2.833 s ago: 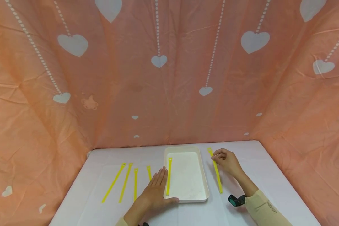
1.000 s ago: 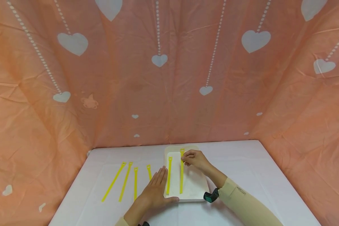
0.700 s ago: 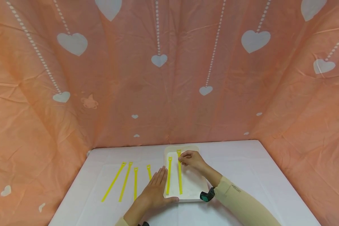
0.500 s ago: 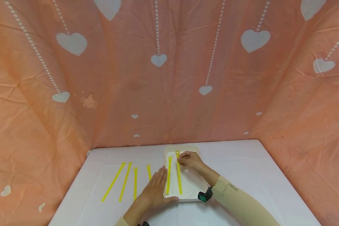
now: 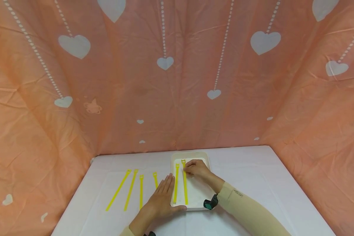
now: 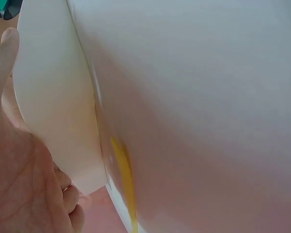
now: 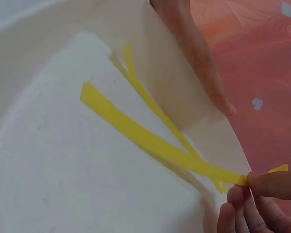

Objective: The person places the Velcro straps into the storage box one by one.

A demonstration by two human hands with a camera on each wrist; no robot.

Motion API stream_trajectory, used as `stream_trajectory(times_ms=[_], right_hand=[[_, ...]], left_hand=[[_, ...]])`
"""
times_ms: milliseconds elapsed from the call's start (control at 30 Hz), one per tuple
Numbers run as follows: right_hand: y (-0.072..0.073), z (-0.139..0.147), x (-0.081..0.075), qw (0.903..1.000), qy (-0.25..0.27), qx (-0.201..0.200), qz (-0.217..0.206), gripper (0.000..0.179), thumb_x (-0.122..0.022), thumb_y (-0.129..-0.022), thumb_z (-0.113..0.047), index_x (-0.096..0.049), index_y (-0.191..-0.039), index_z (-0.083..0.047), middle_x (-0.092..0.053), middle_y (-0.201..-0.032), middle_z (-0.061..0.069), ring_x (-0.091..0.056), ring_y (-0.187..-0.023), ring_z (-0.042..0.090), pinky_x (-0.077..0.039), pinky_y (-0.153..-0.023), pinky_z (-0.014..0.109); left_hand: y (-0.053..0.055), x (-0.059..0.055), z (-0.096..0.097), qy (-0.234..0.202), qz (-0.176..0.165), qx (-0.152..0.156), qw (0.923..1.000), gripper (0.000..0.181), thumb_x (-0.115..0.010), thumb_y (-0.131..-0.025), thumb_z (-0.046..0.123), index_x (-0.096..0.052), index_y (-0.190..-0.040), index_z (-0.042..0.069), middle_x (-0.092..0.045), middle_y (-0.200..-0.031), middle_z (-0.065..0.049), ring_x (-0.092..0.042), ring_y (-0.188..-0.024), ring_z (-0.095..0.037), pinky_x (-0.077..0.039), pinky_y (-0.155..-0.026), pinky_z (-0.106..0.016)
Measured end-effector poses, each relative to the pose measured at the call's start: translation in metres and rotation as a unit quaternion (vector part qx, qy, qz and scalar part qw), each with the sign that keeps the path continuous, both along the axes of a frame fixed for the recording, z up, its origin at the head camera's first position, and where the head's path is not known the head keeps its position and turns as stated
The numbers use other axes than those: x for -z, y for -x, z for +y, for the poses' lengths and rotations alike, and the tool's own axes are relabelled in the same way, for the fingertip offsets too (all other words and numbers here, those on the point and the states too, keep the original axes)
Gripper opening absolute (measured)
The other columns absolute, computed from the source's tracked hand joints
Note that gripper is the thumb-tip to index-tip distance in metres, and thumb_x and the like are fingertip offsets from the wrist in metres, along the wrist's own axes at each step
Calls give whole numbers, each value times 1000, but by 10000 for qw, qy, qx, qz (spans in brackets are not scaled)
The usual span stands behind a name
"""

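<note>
Ideally, the strap (image 5: pixel 185 188) pinched by the right grip (image 5: pixel 197 168) should be laid flat beneath, tray (image 5: pixel 196 195) steadied by the outstretched left grip (image 5: pixel 162 199).

Left hand (image 5: pixel 161 199), fingers straight, thumb spread, right hand (image 5: pixel 197 168), fingertips pinching

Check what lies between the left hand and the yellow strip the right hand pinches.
Another yellow strip, in the head and right wrist views; the latter also shows the tray wall between.
</note>
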State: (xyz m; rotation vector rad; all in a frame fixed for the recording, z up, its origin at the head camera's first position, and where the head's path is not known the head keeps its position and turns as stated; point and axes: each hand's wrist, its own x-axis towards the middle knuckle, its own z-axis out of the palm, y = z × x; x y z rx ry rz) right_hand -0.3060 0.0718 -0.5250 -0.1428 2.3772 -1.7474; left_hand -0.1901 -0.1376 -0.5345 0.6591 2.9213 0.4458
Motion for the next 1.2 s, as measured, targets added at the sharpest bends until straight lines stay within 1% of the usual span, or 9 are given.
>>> stream_trajectory(times_ms=[100, 233, 400, 567, 667, 733, 833, 1000, 1200], right_hand=[[1, -1, 3, 10000, -34, -4, -10, 12, -82, -91, -4, -74, -96, 4, -71, -74, 4, -65, -66, 12, -56, -61, 24], [3, -3, 7, 10000, -28, -37, -67, 12, -81, -92, -4, -73, -97, 4, -72, -75, 7, -67, -66, 13, -59, -62, 25], [5, -5, 7, 9999, -42, -16, -110, 12, -81, -92, -4, -73, -96, 4, -72, -74, 7, -67, -66, 13, -59, -62, 26], [5, -6, 7, 10000, -69, -14, -66, 11, -82, -92, -3, -73, -94, 4, -70, -72, 6, -66, -64, 12, -59, -61, 26], [5, -7, 9, 9999, -131, -11, -63, 12, -82, -92, -4, -73, -94, 3, -70, -73, 5, -64, -64, 12, -57, -60, 24], [5, -8, 10, 9998, -168, -21, -64, 12, -82, -92, -5, -73, -95, 3, -69, -74, 5, -64, -64, 12, -55, -59, 23], [4, -9, 10, 9998, -169, -47, -40, 12, -82, -92, -5, -73, -95, 3, -69, -74, 5, -63, -65, 12, -54, -59, 22], [2, -10, 10, 9999, -129, -41, 59, 12, -82, -91, -1, -72, -94, 4, -69, -73, 4, -61, -63, 11, -52, -58, 22], [2, -9, 8, 9998, -164, -114, 99, 12, -82, -90, 1, -71, -92, 4, -66, -72, 3, -59, -62, 10, -50, -56, 20]], left_hand=[[1, 2, 0, 24, 9, -27, 10000, 129, -58, -88, 87, -15, -170, -2, -9, -179, -19, -12, -166, -34, -14, -134, -51], [1, 4, 1, 9, 106, -25, 9999, 127, -62, -88, 84, -18, -169, -3, -11, -179, -20, -14, -165, -34, -15, -134, -50], [-1, 0, 1, 45, 142, -3, 9999, 126, -60, -89, 85, -19, -169, -4, -12, -179, -20, -14, -165, -34, -16, -134, -51], [-4, -5, 1, -130, 60, 64, 9999, 127, -56, -90, 87, -16, -168, -6, -11, -178, -23, -13, -165, -37, -12, -135, -52], [-3, -4, 2, -110, 11, 14, 9999, 128, -56, -89, 87, -16, -169, -5, -10, -179, -22, -13, -165, -36, -13, -134, -51], [-3, -2, 1, -58, 42, -21, 10000, 129, -56, -88, 88, -16, -169, -4, -10, -179, -20, -13, -166, -35, -13, -135, -50], [-3, -1, 1, -144, 96, -9, 9998, 129, -57, -88, 88, -18, -168, -5, -13, -178, -21, -15, -165, -36, -13, -135, -50], [-5, -7, 1, -362, 47, 72, 9993, 128, -57, -90, 86, -18, -167, -7, -13, -177, -25, -15, -165, -38, -9, -135, -49], [-6, -12, 2, -248, -19, 28, 9997, 126, -63, -90, 83, -19, -168, -6, -14, -177, -24, -16, -164, -39, -14, -134, -52]])
